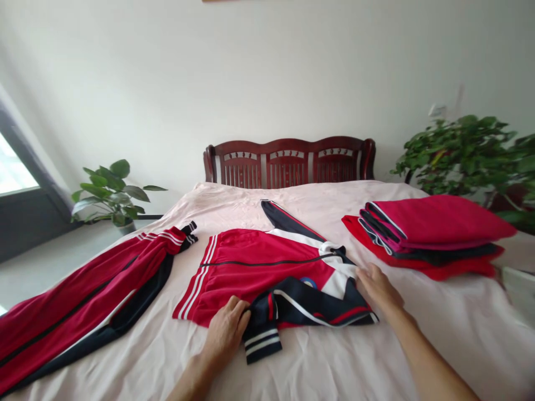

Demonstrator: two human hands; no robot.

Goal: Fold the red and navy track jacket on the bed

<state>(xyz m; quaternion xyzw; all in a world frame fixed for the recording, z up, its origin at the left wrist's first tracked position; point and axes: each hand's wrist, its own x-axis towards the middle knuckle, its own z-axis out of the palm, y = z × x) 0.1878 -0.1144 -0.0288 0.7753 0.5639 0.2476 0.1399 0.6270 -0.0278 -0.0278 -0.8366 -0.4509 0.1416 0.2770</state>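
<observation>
A red track jacket (251, 273) with white stripes and navy sleeves lies flat on the bed, partly folded. One navy sleeve (301, 303) is folded across its front, with the striped cuff hanging toward me. A second navy sleeve (288, 220) points away toward the headboard. My left hand (225, 331) grips the folded sleeve near the cuff. My right hand (376, 287) rests on the jacket's white and navy shoulder area, holding nothing.
A long red and navy garment (83, 301) lies on the bed to the left. A stack of folded red garments (430, 234) sits to the right. A dark wooden headboard (288, 164) stands at the far side, with potted plants (111, 192) on the left and foliage (463, 156) on the right.
</observation>
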